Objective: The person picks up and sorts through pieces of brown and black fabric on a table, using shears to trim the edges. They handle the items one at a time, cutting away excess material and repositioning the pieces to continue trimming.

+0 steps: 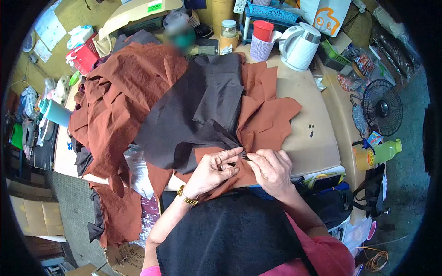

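Observation:
My left hand (pixel 215 171) pinches the gathered edge of the dark cloth (pixel 193 101) between thumb and fingers. Close against it on the right, my right hand (pixel 270 169) has its fingers pressed together around something small and dark at the same edge; I cannot make out what it is. Rust-brown cloth (pixel 267 101) lies under the dark cloth and spreads out beyond my fingers. A larger rust-brown heap (pixel 119 96) is piled on the left part of the table (pixel 313 133).
At the back stand a white kettle (pixel 301 46), a red cup (pixel 263 31) in a lilac basket, and a glass jar (pixel 228 28). A black fan (pixel 382 106) and a green bottle (pixel 387 151) are on the right. More brown cloth (pixel 120 214) hangs front left.

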Demonstrator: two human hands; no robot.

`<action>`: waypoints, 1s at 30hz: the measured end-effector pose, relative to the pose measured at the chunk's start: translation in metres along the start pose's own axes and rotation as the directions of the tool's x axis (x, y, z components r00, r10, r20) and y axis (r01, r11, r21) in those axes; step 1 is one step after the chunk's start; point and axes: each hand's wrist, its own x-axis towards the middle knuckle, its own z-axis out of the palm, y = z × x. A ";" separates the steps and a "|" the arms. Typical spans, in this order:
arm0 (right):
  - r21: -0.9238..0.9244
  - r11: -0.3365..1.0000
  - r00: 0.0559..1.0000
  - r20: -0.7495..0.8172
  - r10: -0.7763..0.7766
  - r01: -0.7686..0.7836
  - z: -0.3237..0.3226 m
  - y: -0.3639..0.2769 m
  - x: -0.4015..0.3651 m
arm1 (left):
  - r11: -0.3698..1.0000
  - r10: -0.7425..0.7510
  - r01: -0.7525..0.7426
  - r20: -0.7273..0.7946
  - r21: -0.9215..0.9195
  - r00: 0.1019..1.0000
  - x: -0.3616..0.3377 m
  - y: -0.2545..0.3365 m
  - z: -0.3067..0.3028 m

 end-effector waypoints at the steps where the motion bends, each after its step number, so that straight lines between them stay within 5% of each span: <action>1: 0.001 1.000 1.000 0.000 -0.001 0.001 0.000 0.000 0.001 | 1.000 0.002 -0.002 -0.004 0.018 1.000 0.000 0.000 0.000; 8: 0.030 0.999 1.000 0.027 0.016 -0.017 -0.002 -0.002 0.003 | 0.991 0.055 -0.053 -0.012 0.119 0.998 0.000 -0.003 0.001; 14: 0.056 0.998 0.998 0.044 0.035 -0.037 -0.003 -0.004 0.003 | 1.000 0.020 -0.020 -0.045 0.003 0.999 0.000 -0.005 0.005; 22: 0.003 1.000 0.999 -0.040 0.031 -0.031 0.006 -0.006 0.000 | 0.970 -0.011 0.011 -0.001 0.244 1.000 -0.001 0.001 0.000; 30: 0.021 1.000 0.999 -0.036 0.018 -0.018 0.007 -0.006 -0.004 | 0.995 0.015 -0.014 -0.008 0.102 1.000 -0.005 0.000 0.006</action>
